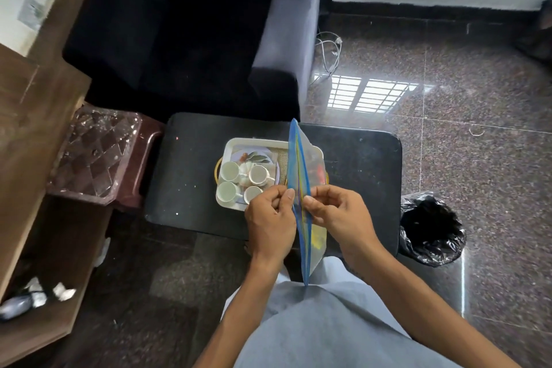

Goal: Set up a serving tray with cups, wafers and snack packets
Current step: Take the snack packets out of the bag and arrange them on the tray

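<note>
A clear zip bag (pixel 299 170) with a blue and yellow seal strip hangs edge-on above the tray. My left hand (pixel 270 219) pinches its left lip and my right hand (pixel 337 216) pinches its right lip at mid-length. Yellow and red packets show faintly through the plastic. Below sits a white serving tray (pixel 239 143) with gold handles on a small black table (pixel 191 176). Several white cups (pixel 229 171) stand in the tray's left half on a leaf-printed base. The tray's right half is mostly hidden by the bag.
A black bin bag (pixel 431 230) stands right of the table on the polished stone floor. A dark sofa (pixel 185 33) is behind the table. A plastic stool with a clear cover (pixel 95 152) and wooden furniture (pixel 35 134) are at the left.
</note>
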`<state>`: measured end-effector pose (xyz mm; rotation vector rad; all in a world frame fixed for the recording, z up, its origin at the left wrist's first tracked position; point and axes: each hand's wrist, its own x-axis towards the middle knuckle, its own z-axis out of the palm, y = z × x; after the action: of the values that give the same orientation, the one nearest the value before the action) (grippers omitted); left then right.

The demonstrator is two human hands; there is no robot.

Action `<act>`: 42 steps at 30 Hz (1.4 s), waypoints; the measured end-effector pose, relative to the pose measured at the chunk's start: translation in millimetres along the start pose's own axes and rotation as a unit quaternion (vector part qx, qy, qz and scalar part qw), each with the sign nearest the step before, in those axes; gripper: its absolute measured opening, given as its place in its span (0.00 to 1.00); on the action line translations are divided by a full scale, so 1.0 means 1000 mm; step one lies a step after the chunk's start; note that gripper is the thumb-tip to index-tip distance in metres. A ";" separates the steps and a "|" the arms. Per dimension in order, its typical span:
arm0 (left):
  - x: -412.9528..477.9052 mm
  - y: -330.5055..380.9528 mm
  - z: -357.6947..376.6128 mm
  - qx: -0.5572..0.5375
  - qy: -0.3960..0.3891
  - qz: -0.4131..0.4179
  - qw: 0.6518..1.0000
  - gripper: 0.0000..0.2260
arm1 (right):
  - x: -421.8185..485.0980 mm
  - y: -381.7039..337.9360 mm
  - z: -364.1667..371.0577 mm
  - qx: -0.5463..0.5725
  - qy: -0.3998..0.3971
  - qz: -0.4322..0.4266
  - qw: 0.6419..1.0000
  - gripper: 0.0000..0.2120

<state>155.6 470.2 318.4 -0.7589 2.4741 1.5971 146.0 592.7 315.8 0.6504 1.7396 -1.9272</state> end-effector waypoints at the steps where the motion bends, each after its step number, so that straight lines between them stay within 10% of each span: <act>1: -0.001 0.000 0.001 -0.017 -0.004 -0.014 1.000 0.08 | 0.000 0.000 -0.001 0.017 0.002 0.014 1.000 0.00; 24: -0.010 0.001 -0.005 -0.221 -0.070 -0.127 0.964 0.09 | -0.005 0.001 -0.007 0.172 -0.051 0.098 0.979 0.15; 42: -0.004 0.001 -0.014 -0.433 -0.061 -0.208 0.875 0.16 | -0.011 -0.010 -0.026 0.293 -0.054 0.101 0.949 0.14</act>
<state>161.0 459.6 326.5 -1.1169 1.2709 2.4192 150.0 619.4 328.0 0.8634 0.9736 -2.2812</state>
